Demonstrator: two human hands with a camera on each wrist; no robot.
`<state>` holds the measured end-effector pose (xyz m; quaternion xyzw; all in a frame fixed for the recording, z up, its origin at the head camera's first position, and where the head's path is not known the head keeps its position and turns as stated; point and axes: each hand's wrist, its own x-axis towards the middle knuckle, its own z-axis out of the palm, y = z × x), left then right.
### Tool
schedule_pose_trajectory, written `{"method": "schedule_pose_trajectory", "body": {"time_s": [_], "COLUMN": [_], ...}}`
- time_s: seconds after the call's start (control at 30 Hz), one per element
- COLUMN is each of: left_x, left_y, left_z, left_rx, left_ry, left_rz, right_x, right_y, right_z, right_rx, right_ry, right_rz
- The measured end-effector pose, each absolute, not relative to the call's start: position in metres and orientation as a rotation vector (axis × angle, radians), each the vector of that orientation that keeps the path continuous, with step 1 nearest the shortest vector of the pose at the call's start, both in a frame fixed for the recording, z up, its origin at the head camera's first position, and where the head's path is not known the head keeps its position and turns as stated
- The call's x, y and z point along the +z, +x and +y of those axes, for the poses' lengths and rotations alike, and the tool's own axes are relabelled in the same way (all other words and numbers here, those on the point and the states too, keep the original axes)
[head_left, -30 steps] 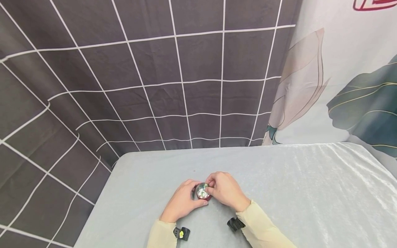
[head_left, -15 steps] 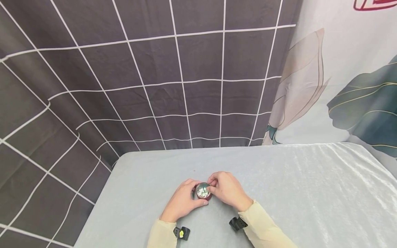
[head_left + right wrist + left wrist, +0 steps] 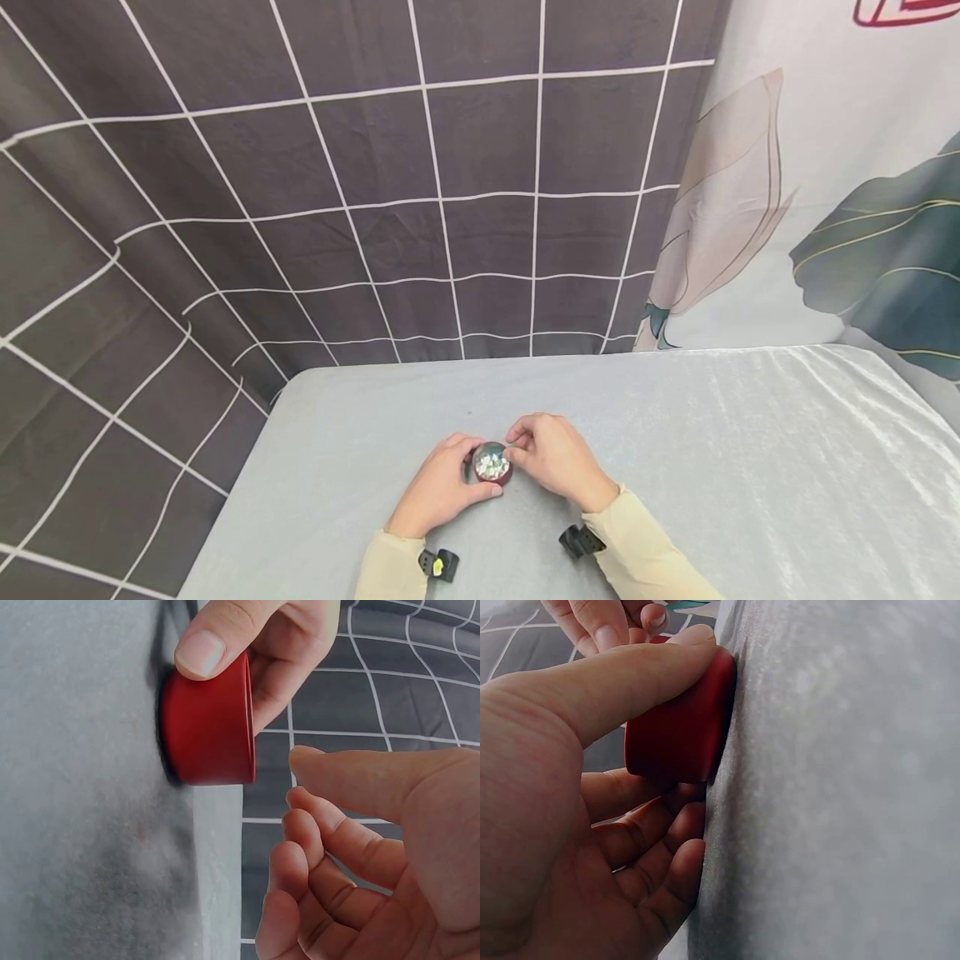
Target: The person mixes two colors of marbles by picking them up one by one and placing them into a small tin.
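Observation:
A small round red tin stands on the cloth-covered table, with shiny silvery bits showing in its top; what they are I cannot tell. My left hand holds it from the left, thumb along the near side and fingers round the far side. In the left wrist view the thumb presses on the red wall. Just right of the tin is my right hand, its thumb and fingers loosely bent. The right wrist view shows a narrow gap between thumb and fingertips, with nothing seen in it, apart from the tin wall.
Pale grey velvety cloth covers the table. Behind and to the left hangs a dark curtain with white grid lines. A white leaf-print curtain hangs at the back right. Each wrist wears a black camera mount.
My right hand has drawn slightly right, away from over the tin, uncovering more of the silvery contents. The left hand and the tin have stayed in place.

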<state>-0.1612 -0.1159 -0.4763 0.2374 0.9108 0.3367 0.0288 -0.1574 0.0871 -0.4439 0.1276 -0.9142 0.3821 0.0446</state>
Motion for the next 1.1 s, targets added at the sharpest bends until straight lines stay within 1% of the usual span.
{"method": "schedule_pose_trajectory", "body": {"time_s": [0.67,0.9,1.1], "left_x": [-0.477,-0.477,-0.473], "left_y": [-0.160,-0.159,-0.155], "left_z": [-0.118,-0.122,-0.122], "left_rx": [1.039,1.042,1.080], "left_ry": [0.720,0.741,0.679], "left_rz": [2.816,2.825,2.837], "right_x": [-0.442,-0.443,-0.445], "right_y": [-0.154,-0.153,-0.150], "right_z": [0.093,0.098,0.107], "right_rx": [1.149,1.114,1.024], "right_ry": [0.373,0.323,0.326], "right_rz": [-2.786,-2.776,-2.704]}}
